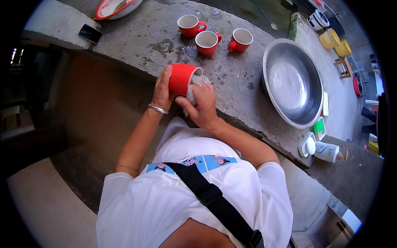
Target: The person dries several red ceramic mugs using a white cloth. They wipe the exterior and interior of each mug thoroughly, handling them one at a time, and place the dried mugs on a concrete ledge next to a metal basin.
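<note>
A red mug (179, 78) with a pale inside lies tilted on its side in the air, its mouth facing right. My left hand (163, 89) grips it from the left, around its base and side; a silver bangle circles that wrist. Bunched at the mug's mouth is a greyish-white cloth (192, 94), partly pushed inside. My right hand (200, 105) is closed on this cloth, its thumb pointing left below the rim. On the concrete ledge beyond stand three more red mugs, a far one (190, 26), a nearer one (207, 43) and a right one (240, 40), all upright.
A large metal basin (291, 82) sits on the ledge (235, 89) to the right. Near it are a white bottle (326, 151), a white brush (308, 144) and a green-and-white item (319, 127). A phone (90, 34) and an enamel basin (118, 9) lie far left.
</note>
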Demonstrator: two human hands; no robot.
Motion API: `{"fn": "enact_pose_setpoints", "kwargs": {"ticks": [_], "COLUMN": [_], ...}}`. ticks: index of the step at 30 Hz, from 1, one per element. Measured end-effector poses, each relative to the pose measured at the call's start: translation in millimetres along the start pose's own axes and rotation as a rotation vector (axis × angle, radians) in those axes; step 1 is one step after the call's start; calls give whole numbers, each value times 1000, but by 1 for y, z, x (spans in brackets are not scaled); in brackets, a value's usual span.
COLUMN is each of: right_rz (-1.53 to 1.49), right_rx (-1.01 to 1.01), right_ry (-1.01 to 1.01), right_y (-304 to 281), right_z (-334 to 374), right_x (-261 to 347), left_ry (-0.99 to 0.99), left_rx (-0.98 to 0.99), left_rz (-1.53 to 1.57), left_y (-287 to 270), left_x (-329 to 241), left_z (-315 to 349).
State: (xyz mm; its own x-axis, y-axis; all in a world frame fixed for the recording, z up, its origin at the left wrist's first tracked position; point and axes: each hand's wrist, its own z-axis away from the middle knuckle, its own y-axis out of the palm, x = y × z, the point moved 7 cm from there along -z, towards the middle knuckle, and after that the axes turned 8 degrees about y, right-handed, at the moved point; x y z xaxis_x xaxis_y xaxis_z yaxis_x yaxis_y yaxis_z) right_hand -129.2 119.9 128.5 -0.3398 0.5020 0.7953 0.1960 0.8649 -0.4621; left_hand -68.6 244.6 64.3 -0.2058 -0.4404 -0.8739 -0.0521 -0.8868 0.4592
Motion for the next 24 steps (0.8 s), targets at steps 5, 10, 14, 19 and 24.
{"fn": "enact_pose_setpoints", "kwargs": {"ticks": [5, 10, 14, 19, 24], "right_rz": [232, 365, 658, 823, 921], "right_rx": [80, 85, 103, 20, -17], "right_ry": [-386, -161, -19, 24, 117], "right_y": [12, 2, -6, -7, 1], "right_z": [-17, -41, -47, -58, -57], "right_x": [-10, -30, -71, -91, -106], "left_ry": [-435, -360, -22, 357, 425], "left_rx": [70, 106, 55, 14, 156], "left_rz": [205, -262, -463, -810, -952], "left_y": [-6, -51, -86, -82, -53], "left_x": [21, 25, 27, 25, 35], "left_z": [-9, -62, -141, -224, -265]}}
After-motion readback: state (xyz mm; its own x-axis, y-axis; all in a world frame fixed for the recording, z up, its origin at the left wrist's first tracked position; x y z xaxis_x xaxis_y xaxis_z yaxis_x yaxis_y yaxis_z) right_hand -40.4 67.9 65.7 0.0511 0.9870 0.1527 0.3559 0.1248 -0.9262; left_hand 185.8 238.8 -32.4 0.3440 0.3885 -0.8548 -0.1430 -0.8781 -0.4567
